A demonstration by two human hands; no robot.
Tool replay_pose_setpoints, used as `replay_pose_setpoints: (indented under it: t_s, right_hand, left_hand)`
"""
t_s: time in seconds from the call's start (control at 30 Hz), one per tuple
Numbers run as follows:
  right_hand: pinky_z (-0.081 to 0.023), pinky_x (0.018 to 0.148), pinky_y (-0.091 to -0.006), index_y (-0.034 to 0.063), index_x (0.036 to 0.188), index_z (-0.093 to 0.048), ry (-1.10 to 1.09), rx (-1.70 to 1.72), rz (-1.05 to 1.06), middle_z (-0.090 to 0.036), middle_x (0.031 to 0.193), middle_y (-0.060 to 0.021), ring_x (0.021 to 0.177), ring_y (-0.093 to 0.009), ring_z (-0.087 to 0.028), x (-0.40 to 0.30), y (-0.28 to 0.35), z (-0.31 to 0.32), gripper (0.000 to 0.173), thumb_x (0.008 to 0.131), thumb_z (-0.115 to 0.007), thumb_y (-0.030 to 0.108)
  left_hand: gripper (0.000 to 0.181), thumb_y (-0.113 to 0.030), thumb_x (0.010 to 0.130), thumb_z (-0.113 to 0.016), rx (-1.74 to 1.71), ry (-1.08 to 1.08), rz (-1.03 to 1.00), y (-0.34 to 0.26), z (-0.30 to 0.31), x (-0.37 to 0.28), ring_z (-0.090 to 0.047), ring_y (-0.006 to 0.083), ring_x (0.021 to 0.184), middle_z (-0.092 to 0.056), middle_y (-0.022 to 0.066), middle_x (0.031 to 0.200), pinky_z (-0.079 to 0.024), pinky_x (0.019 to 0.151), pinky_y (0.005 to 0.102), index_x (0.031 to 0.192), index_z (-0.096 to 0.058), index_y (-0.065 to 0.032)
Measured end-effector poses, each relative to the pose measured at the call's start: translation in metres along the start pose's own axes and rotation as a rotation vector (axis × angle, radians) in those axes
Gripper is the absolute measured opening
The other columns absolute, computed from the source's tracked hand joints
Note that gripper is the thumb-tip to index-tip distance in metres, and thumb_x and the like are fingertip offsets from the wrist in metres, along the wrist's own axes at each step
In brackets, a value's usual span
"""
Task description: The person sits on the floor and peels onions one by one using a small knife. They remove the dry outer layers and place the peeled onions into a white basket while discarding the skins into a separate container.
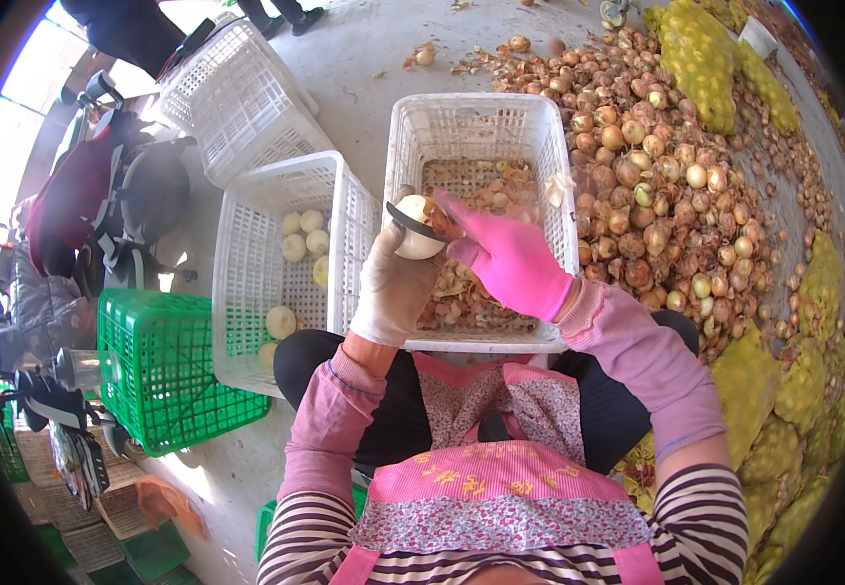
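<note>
My left hand (397, 281), in a whitish glove, grips an onion (416, 245) whose lower side is peeled white. A dark curved strip (416, 222), perhaps a blade, lies across the onion; which hand holds it I cannot tell. My right hand (506, 252), in a pink glove, pinches brown onion skin (440, 219) at the onion's right side. Both hands are above a white plastic crate (481, 104) with loose onion skins (499, 191) in it. A second white crate (276, 179), to the left, holds several peeled onions (294, 247).
A large heap of unpeeled onions (634, 175) spreads at the right, with yellow mesh sacks (699, 66) around it. An upturned or tilted white crate (239, 95) stands at the upper left. A green crate (173, 373) and a scooter (115, 219) are at the left. Another person's legs (126, 29) show at the top.
</note>
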State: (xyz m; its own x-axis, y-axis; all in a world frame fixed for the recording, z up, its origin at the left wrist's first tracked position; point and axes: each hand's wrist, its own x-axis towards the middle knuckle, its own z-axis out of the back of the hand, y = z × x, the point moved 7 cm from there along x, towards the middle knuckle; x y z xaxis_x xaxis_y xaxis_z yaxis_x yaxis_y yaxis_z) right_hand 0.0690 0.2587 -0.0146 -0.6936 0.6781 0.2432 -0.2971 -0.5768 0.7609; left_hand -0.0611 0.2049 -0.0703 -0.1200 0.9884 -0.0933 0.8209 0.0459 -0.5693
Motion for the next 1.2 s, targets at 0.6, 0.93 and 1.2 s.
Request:
replay_pose_setpoints:
  t_s: [0.6,0.93,1.2]
  right_hand:
    - [-0.054,0.088,-0.0354,0.0139,0.14,-0.062,-0.055,0.109,-0.023,-0.073,0.114,-0.015,0.102,-0.027,-0.071,0.011,0.0,0.004,0.041,0.099,-0.063,0.013]
    - [-0.053,0.076,-0.0387,0.0188,0.157,-0.038,0.063,0.049,-0.244,-0.068,0.1,-0.0155,0.082,-0.026,-0.067,0.018,-0.031,0.043,0.063,0.099,-0.061,0.025]
    - [-0.055,0.081,-0.0398,0.0219,0.148,-0.052,0.119,-0.06,0.117,-0.071,0.105,-0.0161,0.096,-0.033,-0.07,0.004,-0.001,0.022,0.056,0.095,-0.067,0.018]
  left_hand:
    - [0.07,-0.034,0.088,-0.073,-0.004,0.086,0.044,-0.006,-0.023,-0.004,-0.054,0.0277,0.128,-0.054,0.011,0.139,-0.045,0.108,0.0487,0.146,-0.044,-0.0083]
    - [0.084,-0.022,0.081,-0.079,0.224,0.032,-0.044,-0.02,-0.016,-0.003,-0.056,0.03,0.126,-0.053,0.0128,0.139,-0.048,0.105,0.0472,0.152,-0.036,-0.0084]
    - [0.091,-0.024,0.081,-0.08,0.203,0.031,0.08,-0.005,-0.012,0.0,-0.049,0.0296,0.135,-0.048,0.0107,0.146,-0.039,0.113,0.0487,0.156,-0.03,-0.0079]
